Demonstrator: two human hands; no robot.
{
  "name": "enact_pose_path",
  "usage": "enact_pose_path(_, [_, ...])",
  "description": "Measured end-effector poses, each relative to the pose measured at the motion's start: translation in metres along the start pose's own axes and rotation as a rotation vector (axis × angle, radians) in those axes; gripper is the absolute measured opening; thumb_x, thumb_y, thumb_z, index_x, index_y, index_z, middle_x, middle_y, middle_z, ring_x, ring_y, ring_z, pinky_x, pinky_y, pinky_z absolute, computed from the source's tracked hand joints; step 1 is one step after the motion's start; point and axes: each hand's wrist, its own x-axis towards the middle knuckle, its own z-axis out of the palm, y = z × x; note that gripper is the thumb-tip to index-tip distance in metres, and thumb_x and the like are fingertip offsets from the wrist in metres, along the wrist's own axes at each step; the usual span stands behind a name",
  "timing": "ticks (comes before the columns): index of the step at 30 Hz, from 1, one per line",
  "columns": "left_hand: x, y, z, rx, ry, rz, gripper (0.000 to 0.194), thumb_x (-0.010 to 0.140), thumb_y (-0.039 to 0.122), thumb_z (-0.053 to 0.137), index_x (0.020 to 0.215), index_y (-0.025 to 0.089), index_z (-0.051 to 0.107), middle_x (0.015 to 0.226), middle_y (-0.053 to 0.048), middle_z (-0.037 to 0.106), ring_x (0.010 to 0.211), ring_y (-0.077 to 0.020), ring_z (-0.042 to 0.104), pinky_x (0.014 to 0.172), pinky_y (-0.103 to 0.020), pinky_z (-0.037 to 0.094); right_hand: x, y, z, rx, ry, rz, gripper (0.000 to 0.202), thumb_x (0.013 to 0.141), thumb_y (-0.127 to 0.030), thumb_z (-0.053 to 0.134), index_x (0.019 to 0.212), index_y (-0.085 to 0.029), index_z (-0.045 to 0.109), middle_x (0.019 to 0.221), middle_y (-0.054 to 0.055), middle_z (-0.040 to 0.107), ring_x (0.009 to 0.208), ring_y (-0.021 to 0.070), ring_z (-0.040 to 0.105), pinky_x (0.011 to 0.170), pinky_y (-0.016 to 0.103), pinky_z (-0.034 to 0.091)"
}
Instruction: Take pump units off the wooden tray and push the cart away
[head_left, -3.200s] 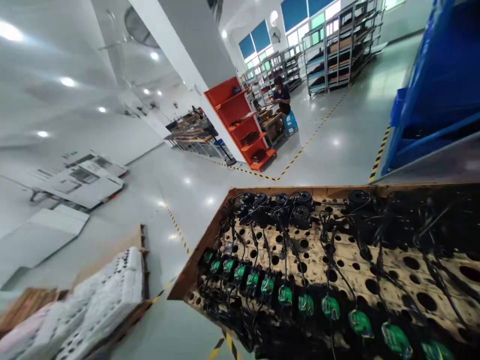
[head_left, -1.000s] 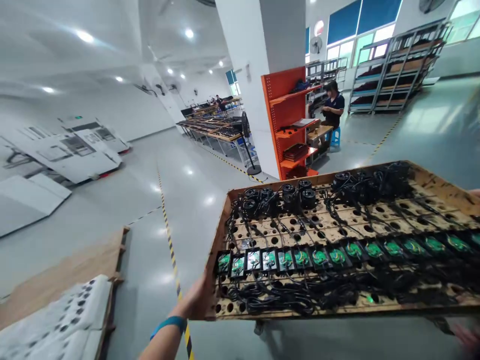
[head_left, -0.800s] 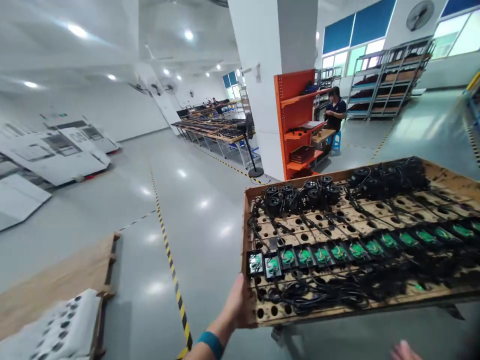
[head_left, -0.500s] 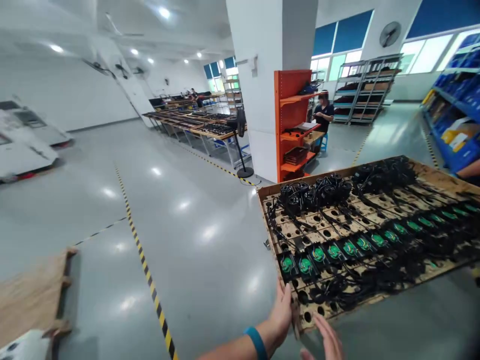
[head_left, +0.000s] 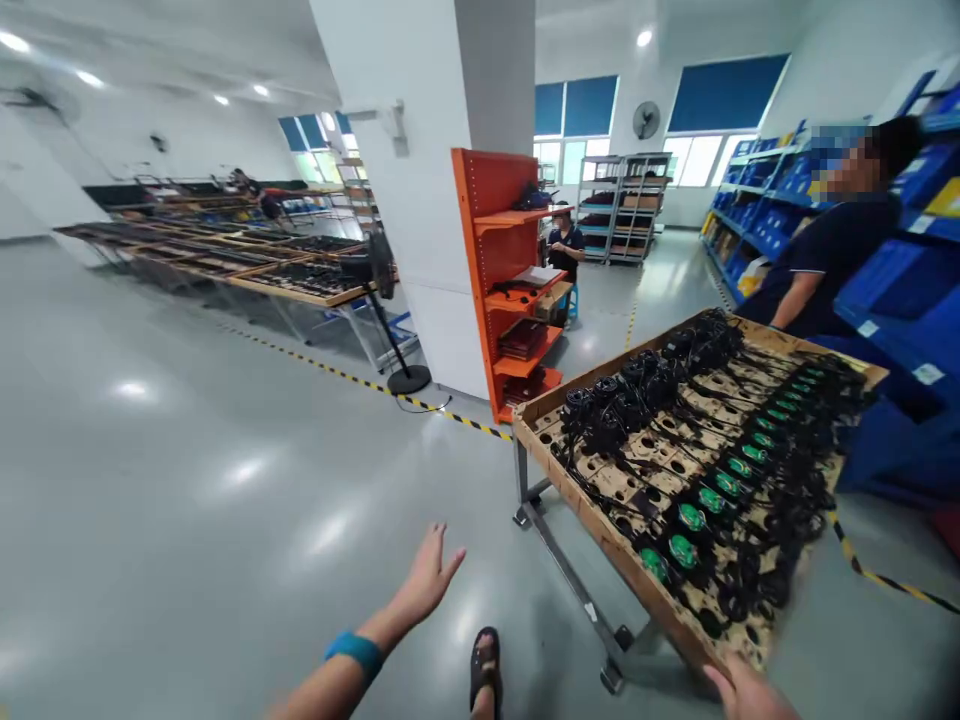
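A long wooden tray (head_left: 585,500) with round holes rests on a metal wheeled stand (head_left: 559,565). It carries black round parts (head_left: 622,400), tangled black cables and a row of green-topped modules (head_left: 720,485). My left hand (head_left: 431,575) hovers over the floor to the left of the tray, fingers spread, holding nothing; a blue band sits on that wrist. My right hand (head_left: 742,692) is at the tray's near corner, half cut off by the frame edge, so its grip is unclear. My sandalled foot (head_left: 486,670) shows between the hands.
A person in a dark shirt (head_left: 817,270) stands at the tray's far end, by blue racks (head_left: 915,250). An orange shelf (head_left: 502,280), a white pillar (head_left: 427,200) and a floor fan (head_left: 390,320) stand behind. Long tables (head_left: 225,260) fill the far left. Another person (head_left: 564,245) sits behind the shelf.
My left hand has let go of the tray's edge and moved off to the left. My right hand has come to the near corner. The view has swung right.
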Motion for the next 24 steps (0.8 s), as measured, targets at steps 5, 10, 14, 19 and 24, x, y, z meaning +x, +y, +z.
enact_pose_path(5, [0.192,0.134,0.011,0.238,0.016,0.620,0.091,0.089,0.059,0.051,0.156,0.007,0.019,0.169,-0.023,0.003,0.157,-0.0343,-0.003,0.127,-0.052,0.006,0.084,0.036,-0.014,-0.074,0.028,0.199,0.021,0.075,-0.045,0.043,0.061,-0.031,0.051,0.063,0.013,0.065,0.065,0.0383,0.068,0.062,0.051,0.052])
enact_pose_path(10, [0.333,0.272,0.053,0.526,0.009,0.913,0.092,0.087,0.061,0.057,0.153,0.005,0.028,0.164,-0.027,0.023,0.155,-0.0384,0.013,0.125,-0.056,0.013,0.178,0.057,-0.043,-0.211,-0.024,0.306,0.016,0.078,-0.041,0.049,0.067,-0.030,0.050,0.076,0.012,0.071,0.081,0.0393,0.070,0.067,0.049,0.048])
enact_pose_path(14, [0.406,0.322,0.082,0.685,0.056,0.891,0.064,0.094,0.058,0.045,0.126,0.003,0.055,0.132,-0.030,0.056,0.135,-0.0413,0.046,0.123,-0.058,0.015,0.261,0.073,-0.062,-0.365,-0.081,0.340,0.015,0.085,-0.032,0.054,0.073,-0.026,0.058,0.084,0.014,0.071,0.091,0.0359,0.070,0.067,0.042,0.045])
enact_pose_path(19, [0.484,0.387,0.098,0.855,0.008,0.893,0.040,0.097,0.042,0.045,0.108,0.007,0.062,0.107,-0.018,0.065,0.114,-0.0351,0.059,0.119,-0.056,0.025,0.377,0.097,-0.073,-0.447,-0.088,0.404,0.014,0.088,-0.030,0.059,0.093,-0.022,0.070,0.094,0.014,0.072,0.099,0.0335,0.068,0.075,0.040,0.046])
enact_pose_path(24, [0.580,0.479,0.118,0.954,-0.142,0.853,0.036,0.087,0.039,0.062,0.102,0.007,0.068,0.100,-0.021,0.071,0.106,-0.0362,0.066,0.098,-0.050,0.048,0.495,0.125,-0.093,-0.466,-0.159,0.406,0.019,0.088,-0.024,0.059,0.104,-0.019,0.070,0.103,0.014,0.073,0.104,0.0330,0.068,0.079,0.040,0.048])
